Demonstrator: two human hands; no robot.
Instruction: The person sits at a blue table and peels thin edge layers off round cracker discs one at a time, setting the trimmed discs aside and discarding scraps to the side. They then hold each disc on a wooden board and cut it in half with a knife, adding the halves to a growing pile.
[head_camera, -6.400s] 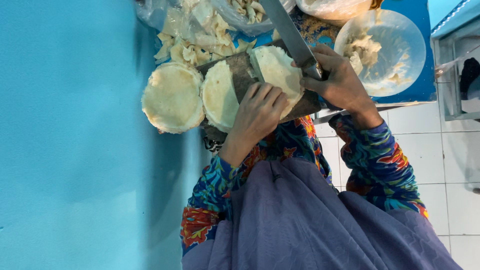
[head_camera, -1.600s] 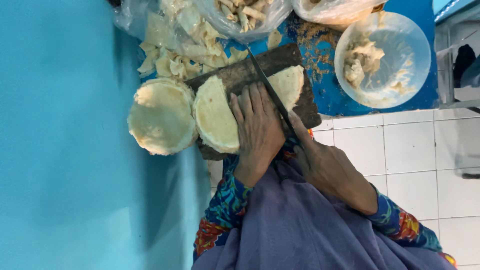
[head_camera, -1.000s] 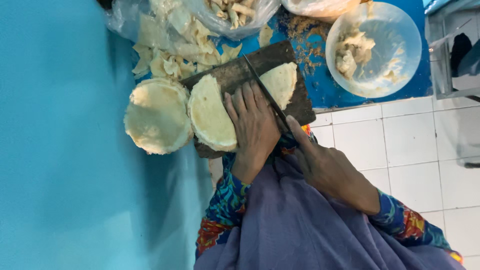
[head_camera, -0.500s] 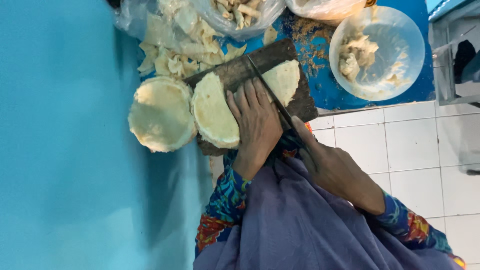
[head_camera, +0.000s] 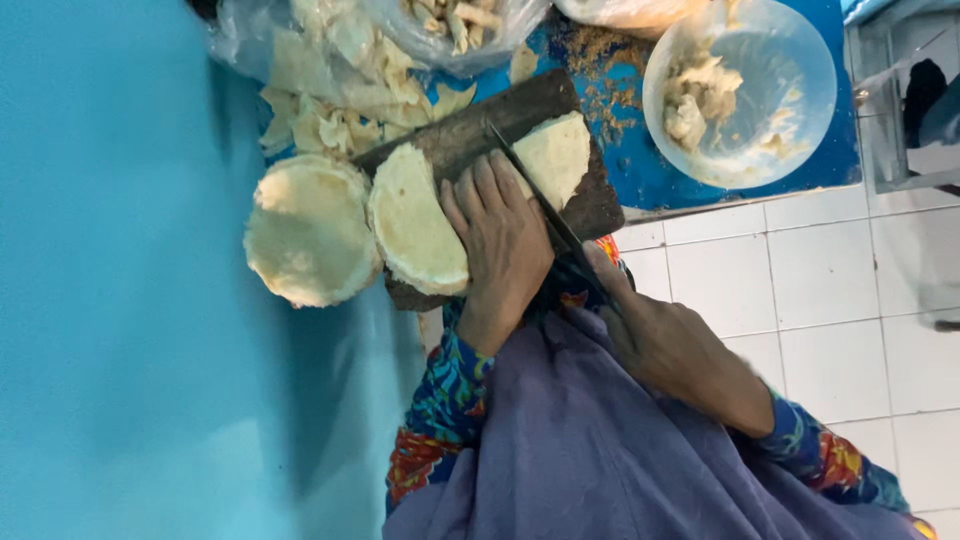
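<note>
Spreading across the left side, a plain turquoise surface (head_camera: 110, 300). Lying just beside the board's left end, a round pale cream disc of flatbread (head_camera: 308, 232), touching the stack next to it. Resting on the dark worn wooden chopping board (head_camera: 470, 125), a stack of pale round flatbreads (head_camera: 412, 232), its left part overhanging the board's edge. Heaping up above and behind these, a pile of pale ragged flatbread trimmings (head_camera: 330, 90), with a clear plastic bag of cut strips (head_camera: 455, 30) just beyond. Pressing down flat on the stack, the left hand (head_camera: 500, 240), fingers stretched out toward the far side and not curled round anything, holding the breads still by weight alone. Running just right of those fingers, a long dark-bladed knife (head_camera: 535, 200), its blade slanting across the stack and parting off a pale half-round piece of flatbread (head_camera: 553, 157) lying on the board's right part. Closing firmly round the knife's handle near the lap, the right hand (head_camera: 665, 345), forefinger lying forward along the handle. Covering the lap below, a grey-blue apron (head_camera: 600, 450) over sleeves of bright patterned cloth. Sitting farther right on the blue tabletop, well apart from the board, a clear round plastic bowl (head_camera: 800, 90) holding pale scraps. Showing beneath it, white floor tiles (head_camera: 820, 290).
</note>
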